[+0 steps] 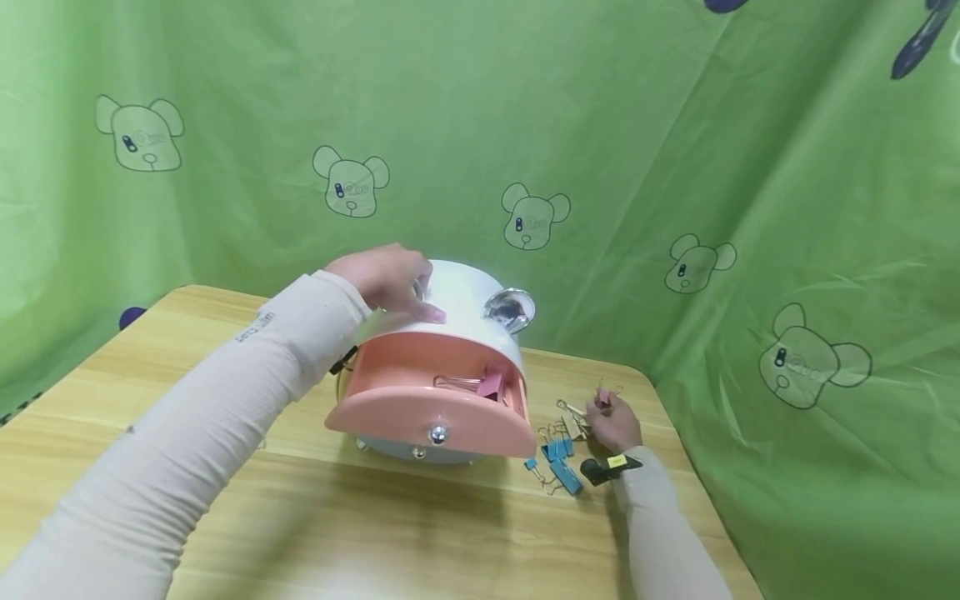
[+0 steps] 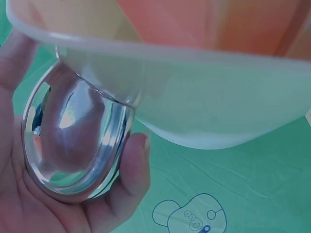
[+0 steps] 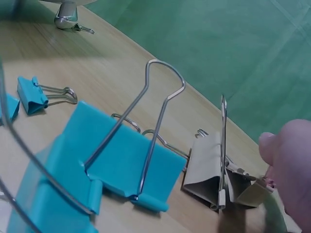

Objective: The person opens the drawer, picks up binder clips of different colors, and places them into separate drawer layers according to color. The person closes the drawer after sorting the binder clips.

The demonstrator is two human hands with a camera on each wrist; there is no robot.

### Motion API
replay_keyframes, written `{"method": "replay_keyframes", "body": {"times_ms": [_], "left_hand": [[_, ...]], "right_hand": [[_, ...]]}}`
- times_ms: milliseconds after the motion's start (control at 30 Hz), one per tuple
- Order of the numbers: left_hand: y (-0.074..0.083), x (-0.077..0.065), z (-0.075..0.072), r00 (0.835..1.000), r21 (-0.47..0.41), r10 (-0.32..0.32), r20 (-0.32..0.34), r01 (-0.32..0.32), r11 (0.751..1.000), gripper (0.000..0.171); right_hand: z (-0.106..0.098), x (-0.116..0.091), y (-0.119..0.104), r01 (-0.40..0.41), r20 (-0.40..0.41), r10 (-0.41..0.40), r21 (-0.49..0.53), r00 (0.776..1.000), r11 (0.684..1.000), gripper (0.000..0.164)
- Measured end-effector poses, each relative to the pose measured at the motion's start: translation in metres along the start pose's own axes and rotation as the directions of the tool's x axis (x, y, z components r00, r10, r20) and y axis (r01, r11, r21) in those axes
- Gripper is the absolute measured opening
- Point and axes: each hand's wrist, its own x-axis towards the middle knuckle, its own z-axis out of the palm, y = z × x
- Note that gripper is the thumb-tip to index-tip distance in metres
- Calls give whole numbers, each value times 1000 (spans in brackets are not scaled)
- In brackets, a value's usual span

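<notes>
A white desk organizer [image 1: 468, 300] with silver ears stands on the table, its pink drawer [image 1: 390, 414] pulled out. Inside the drawer lies a pink binder clip [image 1: 491, 385]. My left hand [image 1: 386, 279] holds the organizer by one silver ear [image 2: 73, 131], its fingers and thumb curled about it. At the right, my right hand [image 1: 617, 425] pinches a small pink binder clip [image 1: 604, 398], mostly hidden by the fingers in the right wrist view. Beside that hand are beige binder clips [image 3: 204, 162] and several blue binder clips [image 3: 126, 150].
A wooden table [image 1: 300, 517] carries everything. Green curtain fabric [image 1: 450, 100] with bear-head prints hangs behind it and along the right side. A second silver ear [image 1: 512, 310] sticks out at the organizer's right. A black clip [image 1: 344, 360] shows at its left.
</notes>
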Motion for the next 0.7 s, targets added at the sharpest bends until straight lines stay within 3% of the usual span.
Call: {"method": "replay_keyframes", "body": {"times_ms": [133,333,700], "left_hand": [[1,-1,0,1000,2,-3,2,3,1000,45],[1,-2,0,1000,-6,-3,-1,3,1000,45],[3,-3,1,1000,0,-5,-7,5,1000,45]], "right_hand": [[0,-2,3,-55,-133,67,95,989,994,58],[5,0,13,-20,-300,65,149,952,989,41],[-3,-11,-9,-24,-303,99,240,948,971,31]]}}
